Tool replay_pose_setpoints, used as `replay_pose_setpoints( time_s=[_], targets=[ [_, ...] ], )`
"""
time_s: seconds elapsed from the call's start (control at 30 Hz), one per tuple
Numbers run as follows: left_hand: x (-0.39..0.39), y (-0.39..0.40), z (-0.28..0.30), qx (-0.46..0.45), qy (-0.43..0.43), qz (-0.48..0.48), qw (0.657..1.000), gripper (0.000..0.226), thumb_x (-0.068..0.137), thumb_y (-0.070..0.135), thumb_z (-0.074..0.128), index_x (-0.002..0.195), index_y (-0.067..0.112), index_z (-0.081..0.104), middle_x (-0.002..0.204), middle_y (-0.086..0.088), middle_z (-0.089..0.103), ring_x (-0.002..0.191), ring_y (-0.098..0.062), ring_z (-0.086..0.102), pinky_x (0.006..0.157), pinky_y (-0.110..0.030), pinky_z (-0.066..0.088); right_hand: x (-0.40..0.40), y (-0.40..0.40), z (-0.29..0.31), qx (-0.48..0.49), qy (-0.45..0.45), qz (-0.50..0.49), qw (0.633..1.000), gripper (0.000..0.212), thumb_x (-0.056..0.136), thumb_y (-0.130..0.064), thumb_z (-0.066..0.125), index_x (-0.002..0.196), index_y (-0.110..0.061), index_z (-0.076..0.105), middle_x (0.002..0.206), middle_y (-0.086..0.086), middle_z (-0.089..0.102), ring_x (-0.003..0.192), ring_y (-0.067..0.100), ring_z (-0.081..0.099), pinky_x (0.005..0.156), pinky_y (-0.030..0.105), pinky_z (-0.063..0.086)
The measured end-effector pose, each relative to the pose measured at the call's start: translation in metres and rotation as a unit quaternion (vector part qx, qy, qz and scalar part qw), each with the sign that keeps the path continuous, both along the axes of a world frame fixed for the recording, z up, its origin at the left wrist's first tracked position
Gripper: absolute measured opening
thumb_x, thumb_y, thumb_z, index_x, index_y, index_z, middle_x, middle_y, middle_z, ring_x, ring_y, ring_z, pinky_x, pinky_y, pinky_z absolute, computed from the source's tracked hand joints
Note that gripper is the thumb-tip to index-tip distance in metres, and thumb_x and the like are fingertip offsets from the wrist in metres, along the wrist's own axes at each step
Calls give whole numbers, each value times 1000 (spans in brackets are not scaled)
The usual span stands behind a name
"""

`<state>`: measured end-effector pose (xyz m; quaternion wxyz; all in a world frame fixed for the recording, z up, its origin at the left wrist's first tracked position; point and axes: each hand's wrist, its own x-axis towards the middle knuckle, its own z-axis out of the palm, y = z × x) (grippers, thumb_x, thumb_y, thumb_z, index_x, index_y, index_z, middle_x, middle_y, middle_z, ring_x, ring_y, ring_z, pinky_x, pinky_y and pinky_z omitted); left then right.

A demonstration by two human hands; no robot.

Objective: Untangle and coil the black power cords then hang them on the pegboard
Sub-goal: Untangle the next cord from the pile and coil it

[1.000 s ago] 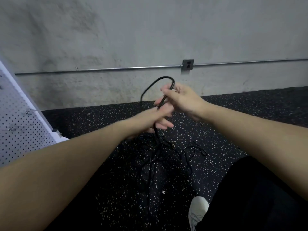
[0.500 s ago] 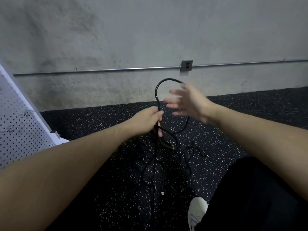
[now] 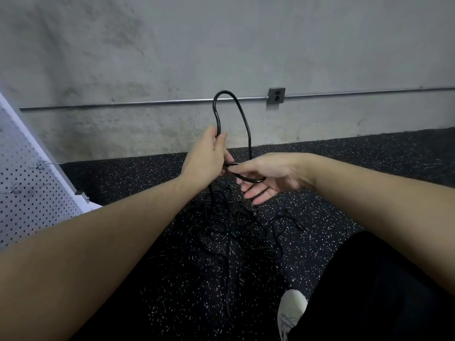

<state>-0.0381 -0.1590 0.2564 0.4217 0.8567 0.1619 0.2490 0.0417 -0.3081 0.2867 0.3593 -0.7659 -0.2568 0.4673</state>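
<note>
The white pegboard (image 3: 27,190) leans at the far left, open speckled floor (image 3: 128,183) between it and the cord tangle (image 3: 231,225). Above the tangle the left hand (image 3: 206,156) grips a raised cord loop (image 3: 231,112); the right hand (image 3: 268,175) pinches its lower bend, remaining fingers (image 3: 258,195) spread. A white shoe (image 3: 291,311) sits right of the tangle

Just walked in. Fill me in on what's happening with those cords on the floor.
A person is working on a tangle of black power cords lying on the speckled floor. The left hand grips one cord and holds up a tall loop of it, while the right hand pinches the same cord lower down, its other fingers spread. Most of the cords are in a heap, and nothing hangs on the pegboard at the left.
</note>
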Motion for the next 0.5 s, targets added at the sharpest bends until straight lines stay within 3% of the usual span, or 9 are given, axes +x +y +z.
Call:
replay_pose_setpoints(
  time_s=[0.17, 0.27, 0.33, 0.43, 0.5],
  targets=[
    [1, 5, 11, -118, 1, 2, 993, 15, 112, 33, 32, 109, 20, 40, 80, -7, 74, 48, -24, 67, 41, -28, 47, -2, 0, 3, 33, -174, 3, 984, 29, 95, -53, 63, 112, -31, 72, 52, -4, 51, 43, 9, 47, 55, 24, 56],
    [0, 11, 13, -203, 5, 22, 979, 16, 112, 30, 32, 107, 18, 41, 79, -13, 73, 44, -22, 63, 40, -30, 50, 1, -2, 1, 145, -282, 61, 946, 25, 101, -37, 60, 123, -37, 71, 50, -4, 52, 40, 5, 44, 47, 16, 42],
    [-2, 16, 10, -228, 11, 29, 973, 18, 112, 29, 31, 113, 15, 42, 79, -13, 73, 47, -20, 67, 43, -34, 54, 4, -5, 0, 181, -333, 101, 920, 32, 104, -20, 57, 130, -34, 67, 61, -2, 61, 43, 0, 45, 47, 11, 35],
    [-2, 26, 8, -271, -2, 48, 961, 29, 113, 31, 30, 134, 12, 37, 85, -12, 75, 58, -25, 73, 52, -34, 59, 4, -9, 7, 121, -307, 158, 931, 49, 102, 5, 44, 120, -32, 71, 83, -19, 71, 59, 2, 59, 57, 9, 41],
    [-2, 31, 9, -318, -17, 60, 946, 30, 113, 31, 32, 137, 12, 36, 84, -12, 76, 60, -27, 74, 54, -33, 60, 0, -10, 7, 39, -258, 206, 943, 57, 95, 12, 40, 97, -33, 76, 106, -19, 67, 92, 2, 66, 74, 17, 53]
  ],
)
